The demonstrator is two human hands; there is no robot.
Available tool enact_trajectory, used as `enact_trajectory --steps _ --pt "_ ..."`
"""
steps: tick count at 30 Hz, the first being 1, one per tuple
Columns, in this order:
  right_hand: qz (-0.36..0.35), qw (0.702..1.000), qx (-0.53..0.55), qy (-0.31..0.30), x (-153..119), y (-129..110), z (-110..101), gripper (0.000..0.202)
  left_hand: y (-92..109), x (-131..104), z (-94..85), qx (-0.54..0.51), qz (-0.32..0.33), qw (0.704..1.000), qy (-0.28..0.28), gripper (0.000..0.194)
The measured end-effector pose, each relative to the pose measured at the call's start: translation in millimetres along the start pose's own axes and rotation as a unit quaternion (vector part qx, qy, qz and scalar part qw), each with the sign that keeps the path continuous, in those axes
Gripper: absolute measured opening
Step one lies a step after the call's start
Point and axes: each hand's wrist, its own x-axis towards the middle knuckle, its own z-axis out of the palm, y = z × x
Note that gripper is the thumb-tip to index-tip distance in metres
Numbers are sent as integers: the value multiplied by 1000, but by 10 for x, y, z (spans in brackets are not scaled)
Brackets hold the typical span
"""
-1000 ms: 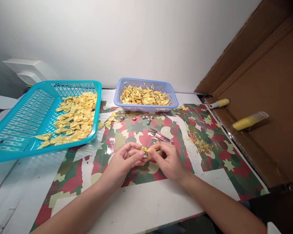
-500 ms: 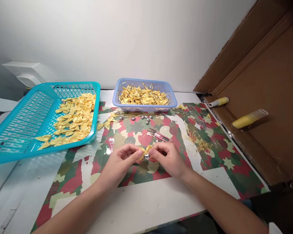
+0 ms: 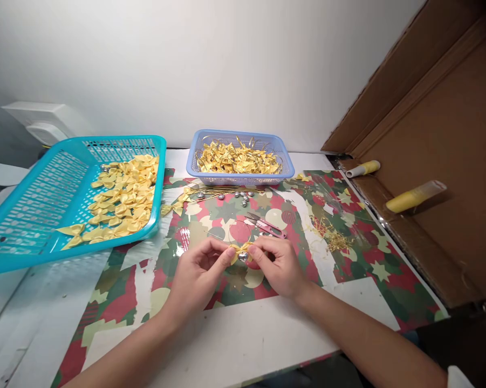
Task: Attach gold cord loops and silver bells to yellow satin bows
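Between my two hands is a yellow bow (image 3: pixel 245 247) with a silver bell (image 3: pixel 243 256) at its middle. My left hand (image 3: pixel 204 272) pinches the bow's left side between thumb and finger. The right side of the same bow is pinched by my right hand (image 3: pixel 277 267). A thin cord loop rises from the bow, away from me. Just beyond my right hand lie pink-handled thread snips (image 3: pixel 267 224). Several silver bells (image 3: pixel 244 199) and a bundle of gold cords (image 3: pixel 226 189) rest farther back, with a few loose bows (image 3: pixel 177 206) to their left.
A turquoise basket (image 3: pixel 159 186) with many yellow bows stands at the left. A blue basket (image 3: pixel 239 176) of bows with gold cords is at the back. Cord scraps (image 3: pixel 332 236) lie at the right, near a cardboard wall (image 3: pixel 432 134) holding two yellow-and-clear tubes (image 3: pixel 415 196).
The bow has tilted slightly between my fingers, and the silver bell has shifted a little. The cord loop leans more to the left. Both hands keep their pinch.
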Motion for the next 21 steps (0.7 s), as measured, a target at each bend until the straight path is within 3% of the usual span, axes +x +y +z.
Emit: enact_trajectory --steps 3,7,14,21 --pt "-5 999 -46 -1 9 25 -36 15 -6 5 -20 26 6 999 -29 20" --pt "-31 998 -49 -7 9 33 -65 24 -18 -10 -36 44 16 998 -52 20" --pt "-17 998 50 40 -17 -15 -10 29 -13 -43 12 -4 58 998 13 17" --pt "-22 999 26 -33 17 18 0 29 -69 95 -68 -86 -54 995 -22 29"
